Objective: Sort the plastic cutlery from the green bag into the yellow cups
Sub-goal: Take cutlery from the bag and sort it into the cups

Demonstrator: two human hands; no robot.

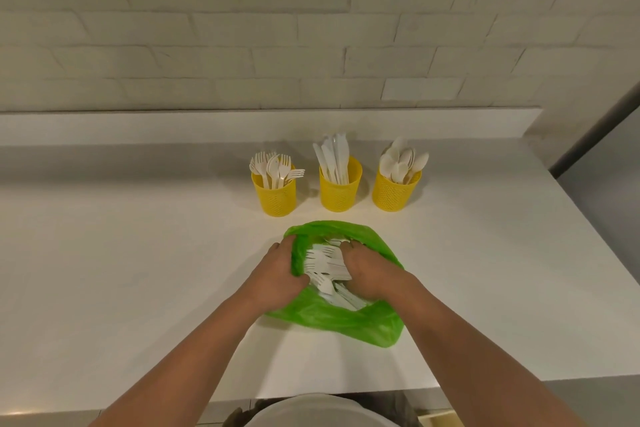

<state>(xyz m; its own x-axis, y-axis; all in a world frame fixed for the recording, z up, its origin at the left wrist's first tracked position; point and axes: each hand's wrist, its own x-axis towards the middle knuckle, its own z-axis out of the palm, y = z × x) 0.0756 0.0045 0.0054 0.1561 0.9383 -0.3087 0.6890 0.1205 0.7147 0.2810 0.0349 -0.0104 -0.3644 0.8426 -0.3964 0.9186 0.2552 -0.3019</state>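
Note:
A green plastic bag (339, 322) lies open on the white counter, full of white plastic cutlery (323, 263), mostly forks on top. My left hand (273, 274) grips the bag's left rim. My right hand (363, 274) is inside the bag with its fingers curled down among the cutlery; what it holds is hidden. Behind the bag stand three yellow cups: the left cup (274, 196) holds forks, the middle cup (340, 189) holds knives, the right cup (396, 189) holds spoons.
The white counter (138, 270) runs up to a low ledge and a white brick wall at the back. Its right edge (588, 236) drops off beside a grey surface. The near edge is just below my forearms.

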